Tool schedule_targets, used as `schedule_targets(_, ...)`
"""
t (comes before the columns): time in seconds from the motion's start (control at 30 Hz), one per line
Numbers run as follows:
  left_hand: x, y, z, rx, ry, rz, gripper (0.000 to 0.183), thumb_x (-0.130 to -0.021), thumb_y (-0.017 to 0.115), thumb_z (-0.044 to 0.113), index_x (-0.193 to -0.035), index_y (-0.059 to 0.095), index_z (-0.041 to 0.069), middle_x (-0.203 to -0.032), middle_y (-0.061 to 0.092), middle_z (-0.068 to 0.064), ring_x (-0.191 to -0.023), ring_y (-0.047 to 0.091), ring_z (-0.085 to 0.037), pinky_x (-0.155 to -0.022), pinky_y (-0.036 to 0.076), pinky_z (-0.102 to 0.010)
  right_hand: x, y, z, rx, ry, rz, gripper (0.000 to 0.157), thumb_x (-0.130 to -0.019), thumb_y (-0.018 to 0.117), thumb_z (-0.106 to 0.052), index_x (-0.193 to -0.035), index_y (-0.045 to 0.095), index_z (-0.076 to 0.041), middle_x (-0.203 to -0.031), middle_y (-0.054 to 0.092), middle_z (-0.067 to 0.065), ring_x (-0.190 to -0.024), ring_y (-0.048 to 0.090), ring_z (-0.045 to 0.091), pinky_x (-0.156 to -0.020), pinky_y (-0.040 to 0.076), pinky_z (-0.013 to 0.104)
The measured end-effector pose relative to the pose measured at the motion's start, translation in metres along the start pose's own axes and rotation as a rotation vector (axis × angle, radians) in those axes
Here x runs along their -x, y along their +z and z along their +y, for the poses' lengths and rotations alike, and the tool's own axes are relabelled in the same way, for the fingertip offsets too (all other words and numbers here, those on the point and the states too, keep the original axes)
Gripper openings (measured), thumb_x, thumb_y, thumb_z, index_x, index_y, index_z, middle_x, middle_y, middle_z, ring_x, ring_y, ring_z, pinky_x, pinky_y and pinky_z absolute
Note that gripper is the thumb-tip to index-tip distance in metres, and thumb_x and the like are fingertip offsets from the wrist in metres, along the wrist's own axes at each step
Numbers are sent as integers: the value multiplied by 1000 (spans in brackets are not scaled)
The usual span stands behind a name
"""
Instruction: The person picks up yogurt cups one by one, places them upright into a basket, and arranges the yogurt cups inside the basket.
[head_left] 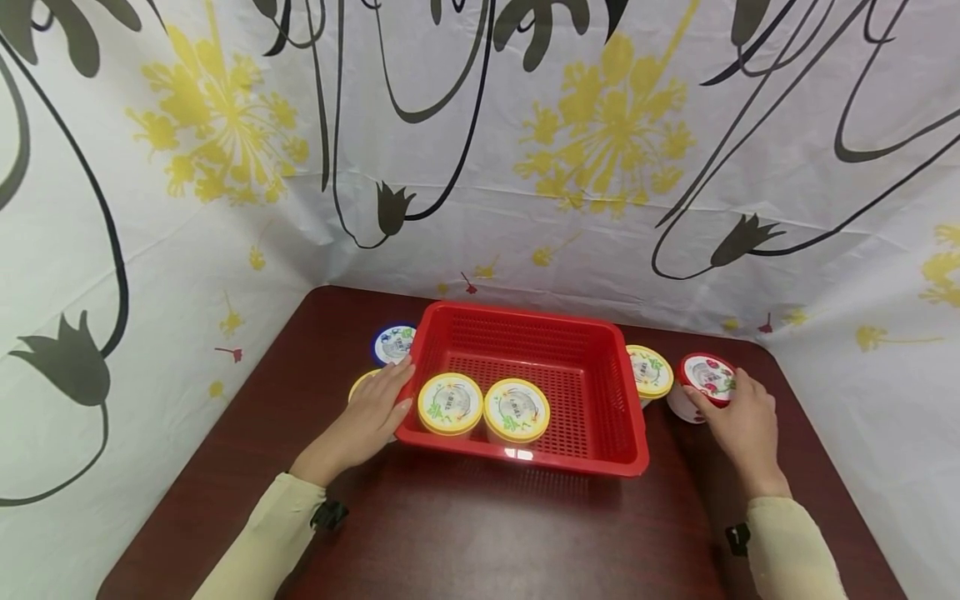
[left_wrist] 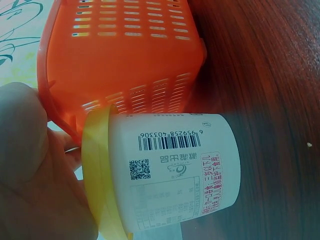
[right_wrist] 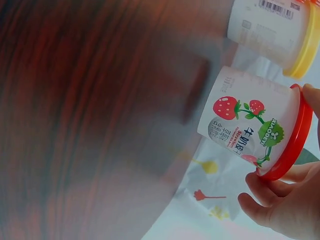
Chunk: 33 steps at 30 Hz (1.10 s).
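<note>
Red-lidded cup (head_left: 707, 381) under right hand (head_left: 738, 425) grip, yellow-lidded cup (left_wrist: 165, 175) under left hand (head_left: 372, 410)

Glossy plastic basket (head_left: 592, 433), polished wood table (head_left: 480, 533)

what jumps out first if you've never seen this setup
A bright red basket sits mid-table on the dark wood table, with two yellow-lidded cups side by side at its near left corner. The right hand grips a red-lidded strawberry cup right of the basket, while the left hand rests on another yellow-lidded cup at the basket's left wall.
</note>
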<state>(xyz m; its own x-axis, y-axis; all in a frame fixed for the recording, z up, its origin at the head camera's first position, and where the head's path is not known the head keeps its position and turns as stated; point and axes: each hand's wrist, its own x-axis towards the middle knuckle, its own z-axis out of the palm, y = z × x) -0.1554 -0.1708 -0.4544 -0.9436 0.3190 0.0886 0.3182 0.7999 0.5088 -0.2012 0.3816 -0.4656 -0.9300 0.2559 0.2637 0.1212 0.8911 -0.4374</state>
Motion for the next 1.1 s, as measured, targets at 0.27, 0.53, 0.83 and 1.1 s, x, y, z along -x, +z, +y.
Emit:
schedule_targets(0.27, 0, -1, 1, 1, 1, -1, 71, -99, 55, 36, -159, 21, 20, -167, 19, 0, -155, 17, -30, -122, 25, -59, 2, -12, -2, -16, -29, 77, 92, -87, 69, -50, -142, 36, 15, -135, 45, 43, -120, 40, 58, -98, 35, 68)
schedule_targets(0.53, 0, -1, 1, 0, -3, -1, 71, -98, 56, 36, -159, 21, 20, -167, 20, 0, -155, 18, -31, -121, 26, -60, 3, -20, -5, -31, -36, 116, 90, -86, 71, -49, -142, 39, 13, -135, 46, 41, -120, 41, 57, -101, 34, 66)
schedule_targets(0.83, -1, 0, 2, 4, -6, 0, 73, -98, 57, 37, -159, 21, 21, -167, 20, 1, -154, 18, -31, -121, 27, -60, 10, -23, -8, -25, -14, 85, 92, -86, 69, -51, -145, 36, 12, -137, 45, 40, -122, 41, 55, -101, 34, 68)
schedule_targets(1.1, -2, 1, 0, -10, 3, 4, 72, -98, 57, 37, -159, 21, 20, -167, 20, 0, -154, 18, -31, -120, 27, -60, 12, -26, -10, -24, -7, 81, 94, -86, 69, -53, -147, 35, 10, -140, 43, 39, -125, 40, 55, -103, 34, 69)
